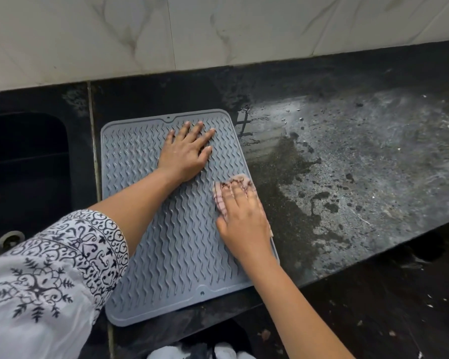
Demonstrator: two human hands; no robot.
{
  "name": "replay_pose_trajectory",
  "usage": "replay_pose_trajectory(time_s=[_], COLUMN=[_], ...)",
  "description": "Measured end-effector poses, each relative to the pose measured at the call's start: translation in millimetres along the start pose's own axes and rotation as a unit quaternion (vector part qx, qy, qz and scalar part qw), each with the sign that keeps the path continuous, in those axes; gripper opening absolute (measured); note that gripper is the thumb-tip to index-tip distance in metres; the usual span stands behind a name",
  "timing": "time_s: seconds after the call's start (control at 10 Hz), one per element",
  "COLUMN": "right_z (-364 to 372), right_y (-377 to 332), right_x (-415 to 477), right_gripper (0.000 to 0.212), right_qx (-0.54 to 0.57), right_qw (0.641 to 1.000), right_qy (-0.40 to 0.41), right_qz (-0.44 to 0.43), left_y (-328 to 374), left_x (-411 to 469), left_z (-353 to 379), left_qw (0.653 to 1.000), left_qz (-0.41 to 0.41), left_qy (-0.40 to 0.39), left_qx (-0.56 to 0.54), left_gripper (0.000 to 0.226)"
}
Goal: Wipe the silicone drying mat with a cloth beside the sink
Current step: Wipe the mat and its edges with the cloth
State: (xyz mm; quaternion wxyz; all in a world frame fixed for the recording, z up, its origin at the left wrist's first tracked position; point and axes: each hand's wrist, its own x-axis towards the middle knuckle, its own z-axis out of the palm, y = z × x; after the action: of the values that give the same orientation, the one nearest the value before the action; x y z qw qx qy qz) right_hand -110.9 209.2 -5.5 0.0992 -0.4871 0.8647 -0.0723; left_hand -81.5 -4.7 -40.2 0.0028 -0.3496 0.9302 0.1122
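Black stone counter [347,161], wet and streaked, carries the grey silicone mat [176,229] just right of the sink [24,164]. Your left hand [186,154] lies flat on the mat's far half, fingers spread wide. Your right hand [241,218] presses a pinkish cloth [227,186] onto the mat's right edge, fingers laid over it
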Motion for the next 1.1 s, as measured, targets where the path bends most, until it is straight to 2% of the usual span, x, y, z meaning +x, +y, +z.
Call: replay_pose_trajectory(time_s=[0.2,0.3,0.4,0.5,0.6,0.7,0.8,0.9,1.1], right_z=[-3,-13,-47,-72,-51,-7,11,13,8], right_y=[10,15,14,8,-5,-15,-5,7,19], right_x=[-83,-110,-96,-56,-8,18,11,-14,-114], right_gripper=[0.07,0.066,0.05,0.047,0.052,0.063,0.066,0.072,0.067], right_qx=[-0.047,-0.051,0.073,0.157,0.108,0.014,0.008,-0.007,-0.054], right_qw=[0.996,0.991,0.992,0.987,0.993,1.0,1.0,0.999,0.984], right_qy=[-0.071,-0.123,-0.102,-0.001,0.044,-0.012,-0.022,-0.041,-0.168], right_qz=[-0.014,-0.032,0.008,0.046,0.032,0.009,0.004,-0.019,-0.009], left_y=[1,2,1,-5,-11,-8,-6,-7,-7], left_x=[-1,-2,-3,-1,-1,-3,-3,-2,-4], left_z=[-3,-4,-5,-10,-11,-9,-5,-4,-4], left_qw=[1.0,1.0,1.0,0.998,0.997,0.998,0.999,0.999,0.999], left_qz=[0.002,0.0,0.009,0.03,0.044,0.047,0.039,0.035,0.036], left_qy=[0.0,0.0,-0.009,-0.036,-0.056,-0.041,-0.024,-0.021,-0.017], left_qx=[-0.009,-0.009,-0.018,-0.037,-0.037,-0.001,0.012,0.016,0.007], left_gripper=[0.052,0.052,0.053,0.055,0.056,0.055,0.055,0.054,0.054])
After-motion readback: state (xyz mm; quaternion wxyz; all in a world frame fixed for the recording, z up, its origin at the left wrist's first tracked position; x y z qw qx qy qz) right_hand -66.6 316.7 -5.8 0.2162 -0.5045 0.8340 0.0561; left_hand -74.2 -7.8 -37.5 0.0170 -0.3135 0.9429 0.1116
